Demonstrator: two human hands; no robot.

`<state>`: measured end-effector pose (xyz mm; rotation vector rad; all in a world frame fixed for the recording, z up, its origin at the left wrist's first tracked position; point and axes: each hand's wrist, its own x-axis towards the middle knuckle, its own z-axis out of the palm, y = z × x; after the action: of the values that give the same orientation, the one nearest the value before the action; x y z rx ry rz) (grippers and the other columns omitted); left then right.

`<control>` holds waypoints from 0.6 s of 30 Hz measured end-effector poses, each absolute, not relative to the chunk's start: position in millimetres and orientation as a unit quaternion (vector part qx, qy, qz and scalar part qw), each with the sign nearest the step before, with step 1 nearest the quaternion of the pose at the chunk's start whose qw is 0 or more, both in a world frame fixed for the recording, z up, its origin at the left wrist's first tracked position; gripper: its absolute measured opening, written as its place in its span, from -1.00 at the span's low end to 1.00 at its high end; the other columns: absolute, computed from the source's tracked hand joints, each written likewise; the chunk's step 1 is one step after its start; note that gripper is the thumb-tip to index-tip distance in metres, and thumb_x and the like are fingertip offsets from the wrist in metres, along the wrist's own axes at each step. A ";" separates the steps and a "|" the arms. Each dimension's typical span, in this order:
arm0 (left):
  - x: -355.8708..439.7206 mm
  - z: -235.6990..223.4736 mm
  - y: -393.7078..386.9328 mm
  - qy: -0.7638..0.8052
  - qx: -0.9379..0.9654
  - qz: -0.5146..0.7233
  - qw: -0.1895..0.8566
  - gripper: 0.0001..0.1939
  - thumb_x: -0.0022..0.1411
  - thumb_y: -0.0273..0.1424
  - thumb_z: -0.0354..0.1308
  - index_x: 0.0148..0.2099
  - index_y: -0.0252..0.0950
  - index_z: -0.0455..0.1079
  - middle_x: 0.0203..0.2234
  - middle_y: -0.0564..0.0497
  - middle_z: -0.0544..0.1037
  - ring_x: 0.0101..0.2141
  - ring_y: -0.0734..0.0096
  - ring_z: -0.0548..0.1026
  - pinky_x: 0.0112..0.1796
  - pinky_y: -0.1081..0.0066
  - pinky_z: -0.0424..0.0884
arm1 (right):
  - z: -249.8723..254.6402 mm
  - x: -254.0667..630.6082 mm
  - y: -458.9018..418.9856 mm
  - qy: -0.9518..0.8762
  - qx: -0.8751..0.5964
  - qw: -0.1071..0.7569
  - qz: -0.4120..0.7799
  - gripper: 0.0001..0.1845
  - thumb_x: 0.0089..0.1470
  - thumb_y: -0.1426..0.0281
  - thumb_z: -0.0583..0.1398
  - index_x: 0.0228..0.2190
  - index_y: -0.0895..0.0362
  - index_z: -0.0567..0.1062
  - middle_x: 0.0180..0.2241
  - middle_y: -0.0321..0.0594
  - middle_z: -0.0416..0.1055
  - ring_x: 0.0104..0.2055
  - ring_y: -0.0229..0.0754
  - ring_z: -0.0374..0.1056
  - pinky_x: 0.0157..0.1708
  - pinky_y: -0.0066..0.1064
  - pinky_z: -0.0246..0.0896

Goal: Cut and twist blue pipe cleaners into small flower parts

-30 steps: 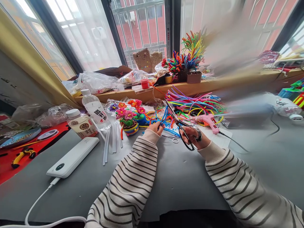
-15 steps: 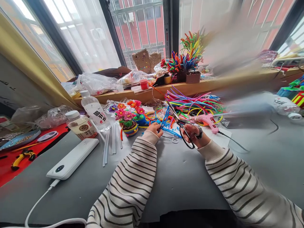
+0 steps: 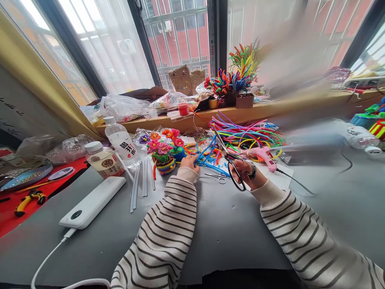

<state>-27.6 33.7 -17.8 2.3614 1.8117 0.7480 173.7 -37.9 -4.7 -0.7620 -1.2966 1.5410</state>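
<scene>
The left hand [image 3: 189, 161] is at the near ends of the blue stems [image 3: 207, 150], fingers curled in, though whether they grip firmly or merely touch cannot be told; the right hand [image 3: 243, 167] is closed round the handles of the scissors [image 3: 226, 153], their blades slanting up and away beside the stems, and how far the blades are parted is too small to judge; the stems fan out over the middle of the table [image 3: 225, 237], between the flower pot [image 3: 165, 166] and the glue gun [image 3: 264, 155]; if the blades closed while the stems lay crossed, they might catch a wrong one; fingers near the cutting line could be nicked; a sweep of the right wrist might knock the glue gun or drag its cord [image 3: 296, 183]; the left sleeve [image 3: 180, 200], swung outward, could tip the flower pot; the tweezers-like small scissors [image 3: 217, 176] between the hands could snag a stem.
</scene>
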 end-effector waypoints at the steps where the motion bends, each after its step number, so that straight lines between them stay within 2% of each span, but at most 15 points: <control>1: -27.7 -16.8 33.1 0.585 0.765 0.267 0.037 -0.52 -0.19 -0.49 0.03 -0.10 -0.37 0.24 -0.28 -0.13 0.37 -0.26 0.23 0.30 -0.21 0.28 0.19 | -5.0 173.7 -37.5 -0.531 -0.315 0.475 0.627 -0.60 -0.22 0.07 0.06 -0.60 0.19 0.29 -0.80 -0.35 0.19 -0.76 -0.37 0.06 -0.77 -0.52 -0.11; 4: -23.2 -15.0 30.0 0.533 0.781 0.320 0.063 -0.46 -0.08 -0.36 0.00 -0.01 -0.46 0.11 -0.23 -0.18 0.35 -0.20 0.22 0.28 -0.16 0.27 0.15 | -7.4 172.5 -37.0 -0.545 -0.317 0.473 0.616 -0.60 -0.22 0.08 0.06 -0.59 0.20 0.29 -0.80 -0.35 0.20 -0.77 -0.38 0.07 -0.77 -0.53 -0.14; 9: -9.0 -19.0 26.7 0.477 0.781 0.387 0.116 -0.50 0.03 -0.30 -0.09 0.01 -0.41 0.02 -0.21 -0.14 0.35 -0.18 0.33 0.29 -0.16 0.33 0.18 | -13.6 163.6 -41.9 -0.572 -0.286 0.446 0.626 -0.62 -0.17 0.11 0.04 -0.57 0.22 0.29 -0.79 -0.35 0.22 -0.76 -0.39 0.10 -0.76 -0.56 -0.10; 13: -3.4 -20.3 24.1 0.492 0.754 0.402 0.168 -0.64 0.07 -0.31 -0.16 -0.10 -0.37 0.13 -0.46 -0.02 0.39 -0.47 0.49 0.37 -0.40 0.46 0.28 | -16.7 155.5 -45.2 -0.576 -0.260 0.426 0.647 -0.63 -0.20 0.12 0.08 -0.58 0.22 0.28 -0.78 -0.36 0.22 -0.75 -0.39 0.12 -0.75 -0.57 -0.03; 16: -3.2 -19.6 23.1 0.488 0.745 0.414 0.189 -0.68 0.12 -0.32 -0.29 -0.21 -0.34 0.20 -0.68 0.08 0.27 -0.67 0.58 0.24 -0.54 0.50 0.23 | -16.6 153.6 -44.9 -0.567 -0.242 0.423 0.664 -0.61 -0.25 0.09 0.10 -0.61 0.21 0.26 -0.71 -0.29 0.31 -0.69 -0.35 0.21 -0.71 -0.55 0.04; 18: -4.0 -20.0 24.3 0.482 0.738 0.428 0.197 -0.67 0.12 -0.32 -0.31 -0.27 -0.33 0.23 -0.71 0.09 0.22 -0.69 0.59 0.18 -0.57 0.50 0.20 | -15.1 154.2 -44.9 -0.554 -0.247 0.412 0.680 -0.58 -0.28 0.07 0.10 -0.63 0.20 0.25 -0.62 -0.20 0.37 -0.59 -0.28 0.29 -0.64 -0.52 0.11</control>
<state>-4.0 24.3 -20.0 2.0665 1.3506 1.1980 154.2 -44.9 -15.1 -0.6208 -1.3937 1.7116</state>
